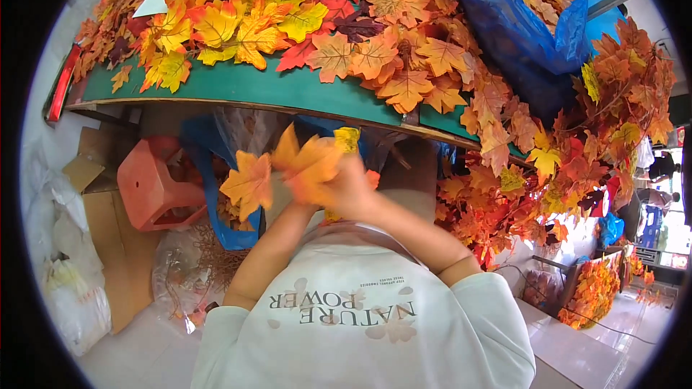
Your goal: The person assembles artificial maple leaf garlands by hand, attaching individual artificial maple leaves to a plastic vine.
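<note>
Orange artificial maple leaves (310,166) are in front of my chest, below the table edge. My right hand (349,191) is curled against them, its fingers closed and smeared by motion. My left hand (301,198) is behind the leaves, so its fingers are hidden. One more orange maple leaf (249,184) hangs just left of the hands. A small yellow leaf (347,139) shows above my right hand, with orange bits beside and below it. Whether these share one stem is hidden.
Ahead, a green-topped table (238,88) bears heaped autumn leaves (238,25). At the far right sits a blue plastic bag (504,14) of leaves, with leaf garlands (497,202) hanging below. To the left are a pink plastic stool (155,184), cardboard (119,252) and clear plastic bags (68,266).
</note>
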Demonstrator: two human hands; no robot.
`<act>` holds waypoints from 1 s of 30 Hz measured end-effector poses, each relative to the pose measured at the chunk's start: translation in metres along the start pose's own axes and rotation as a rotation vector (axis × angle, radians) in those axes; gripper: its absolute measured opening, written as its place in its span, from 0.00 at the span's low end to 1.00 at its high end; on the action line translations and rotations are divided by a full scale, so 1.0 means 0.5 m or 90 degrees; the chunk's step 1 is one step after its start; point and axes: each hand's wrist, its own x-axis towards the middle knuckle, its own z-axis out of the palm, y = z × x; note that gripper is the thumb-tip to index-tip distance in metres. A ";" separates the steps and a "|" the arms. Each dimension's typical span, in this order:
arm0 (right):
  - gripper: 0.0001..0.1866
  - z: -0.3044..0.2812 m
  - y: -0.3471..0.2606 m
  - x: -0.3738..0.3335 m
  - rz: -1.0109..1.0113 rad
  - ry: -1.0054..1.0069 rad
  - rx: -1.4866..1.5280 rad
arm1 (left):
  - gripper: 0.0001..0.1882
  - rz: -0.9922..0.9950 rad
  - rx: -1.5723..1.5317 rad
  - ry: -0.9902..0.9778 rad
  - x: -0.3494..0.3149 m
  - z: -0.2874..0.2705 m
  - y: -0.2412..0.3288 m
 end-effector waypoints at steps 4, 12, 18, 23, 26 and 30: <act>0.10 0.012 0.041 -0.015 -0.081 0.106 -0.150 | 0.10 0.208 0.854 0.042 0.003 0.096 -0.016; 0.08 -0.052 0.060 -0.037 0.429 0.372 0.461 | 0.10 0.182 0.606 0.120 -0.020 0.208 -0.030; 0.08 -0.055 0.078 -0.047 0.485 0.414 0.637 | 0.10 0.156 0.602 0.095 -0.020 0.216 -0.027; 0.07 -0.048 0.080 -0.048 0.520 0.442 0.656 | 0.10 0.161 0.595 0.099 -0.022 0.214 -0.029; 0.07 -0.051 0.082 -0.053 0.510 0.435 0.671 | 0.11 0.160 0.591 0.096 -0.022 0.213 -0.031; 0.07 -0.052 0.081 -0.054 0.498 0.432 0.681 | 0.11 0.159 0.592 0.103 -0.022 0.215 -0.031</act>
